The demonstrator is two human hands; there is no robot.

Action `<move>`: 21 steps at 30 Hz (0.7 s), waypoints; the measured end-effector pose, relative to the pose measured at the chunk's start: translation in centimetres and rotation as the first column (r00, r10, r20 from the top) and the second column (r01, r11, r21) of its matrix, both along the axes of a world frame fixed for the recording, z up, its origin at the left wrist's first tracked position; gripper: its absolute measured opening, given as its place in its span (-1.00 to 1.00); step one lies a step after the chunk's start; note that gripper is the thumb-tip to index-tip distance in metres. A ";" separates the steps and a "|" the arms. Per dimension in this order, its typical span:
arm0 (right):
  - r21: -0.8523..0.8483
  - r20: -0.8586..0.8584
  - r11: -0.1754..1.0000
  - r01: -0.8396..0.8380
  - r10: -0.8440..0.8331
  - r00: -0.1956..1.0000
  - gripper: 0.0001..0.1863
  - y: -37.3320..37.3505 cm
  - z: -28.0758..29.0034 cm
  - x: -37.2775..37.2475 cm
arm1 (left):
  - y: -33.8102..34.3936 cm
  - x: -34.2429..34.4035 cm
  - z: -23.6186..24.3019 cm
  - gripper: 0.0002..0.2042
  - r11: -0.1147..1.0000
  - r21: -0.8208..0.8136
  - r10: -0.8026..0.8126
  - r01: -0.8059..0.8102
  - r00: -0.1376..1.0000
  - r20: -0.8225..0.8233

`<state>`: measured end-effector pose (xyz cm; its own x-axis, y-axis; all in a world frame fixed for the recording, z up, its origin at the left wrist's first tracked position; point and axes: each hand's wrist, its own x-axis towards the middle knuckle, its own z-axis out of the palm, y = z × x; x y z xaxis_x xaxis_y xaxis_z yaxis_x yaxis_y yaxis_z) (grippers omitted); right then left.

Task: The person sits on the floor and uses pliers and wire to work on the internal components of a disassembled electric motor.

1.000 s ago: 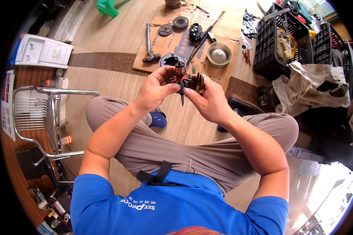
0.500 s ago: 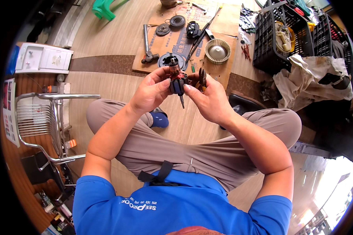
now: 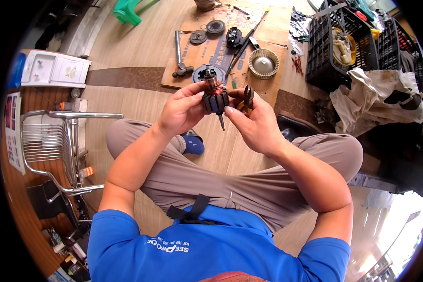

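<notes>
Has shifted the pliers (image 3: 249, 96) slightly farther right of the motor armature (image 3: 215, 101). Holds the armature midair between both hands, with its long axis slanting from copper end, far and left, to shaft tip, near and right. Reaches inward from both sides: grips its left side with the left hand (image 3: 181, 108), fingers curled; rests thumb at its right edge, pliers clasped in the right hand (image 3: 258, 121).

bright blue short-sleeved fabric shirt (image 3: 249, 258), white printed lettering (image 3: 177, 248) on chest | black fabric strap (image 3: 199, 205) at waist | loose taupe cloth trousers (image 3: 174, 171) | dark blue sock (image 3: 193, 145), small pale marks
</notes>
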<state>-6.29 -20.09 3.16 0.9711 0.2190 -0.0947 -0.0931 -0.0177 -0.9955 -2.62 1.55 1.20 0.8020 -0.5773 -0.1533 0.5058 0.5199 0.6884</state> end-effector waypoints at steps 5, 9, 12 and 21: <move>0.015 -0.010 1.000 -0.005 0.006 1.000 -0.65 0.1 -0.2 0.1 | 0.4 0.0 -0.3 -0.57 1.000 -0.030 0.004 -0.005 1.000 -0.029; 0.071 -0.023 0.997 0.003 -0.002 1.000 -0.66 0.3 -0.3 0.0 | -0.1 -0.2 0.4 -0.62 1.000 -0.020 0.019 -0.020 0.999 -0.031; 0.026 -0.050 1.000 -0.004 0.005 0.999 -0.67 0.1 0.1 0.1 | 0.1 -0.1 -0.1 -0.63 0.998 0.054 0.019 -0.019 1.000 0.005; 0.019 -0.024 1.000 0.012 -0.012 1.000 -0.70 0.4 -0.5 0.0 | 0.0 -0.2 0.1 -0.65 0.996 0.086 0.023 -0.027 0.999 0.044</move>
